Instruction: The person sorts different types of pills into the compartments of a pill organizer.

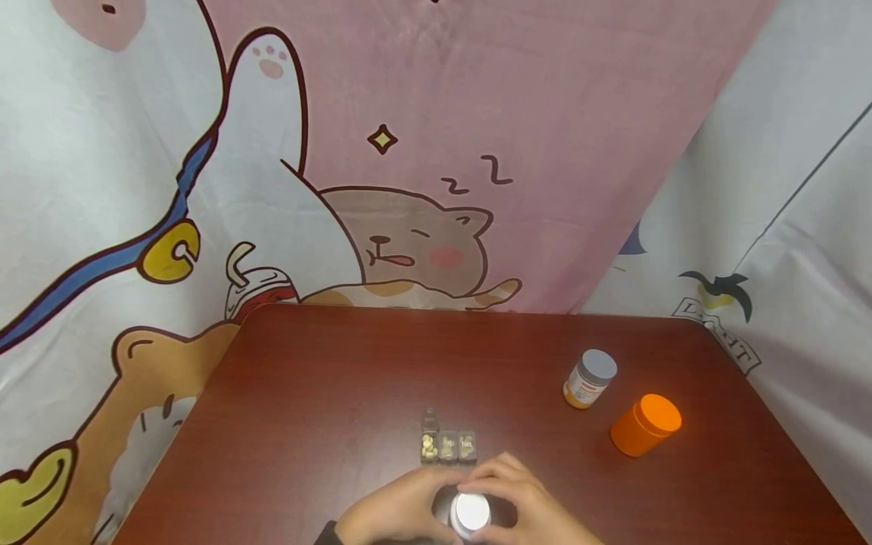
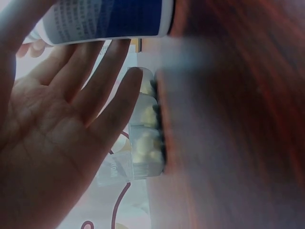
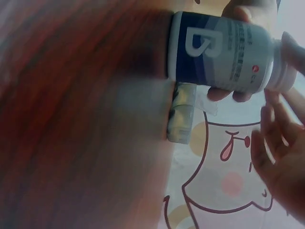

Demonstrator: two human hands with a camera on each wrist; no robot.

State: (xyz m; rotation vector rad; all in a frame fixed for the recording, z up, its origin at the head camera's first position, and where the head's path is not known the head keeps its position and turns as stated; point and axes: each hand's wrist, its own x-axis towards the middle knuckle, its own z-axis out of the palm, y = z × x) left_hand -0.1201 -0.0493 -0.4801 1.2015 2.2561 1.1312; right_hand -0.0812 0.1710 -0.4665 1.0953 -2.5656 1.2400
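Note:
A white pill bottle (image 1: 471,513) with a blue label stands upright at the table's near edge, between both hands. My left hand (image 1: 400,502) holds the bottle's body, thumb on one side and fingers on the other. At the white cap (image 3: 284,72), the thumb and fingers of my right hand (image 1: 521,499) pinch round it. Just beyond the hands lies a small clear pill organizer (image 1: 447,446) with three compartments in a row. Its leftmost lid (image 1: 429,418) is flipped up, and pale tablets (image 1: 428,446) fill that compartment. Tablets also show under the other two lids.
To the right on the brown table (image 1: 327,378) stand a grey-capped bottle (image 1: 590,378) with a white label and an orange bottle (image 1: 645,425). A cartoon-printed curtain (image 1: 579,113) hangs behind the table and along its sides.

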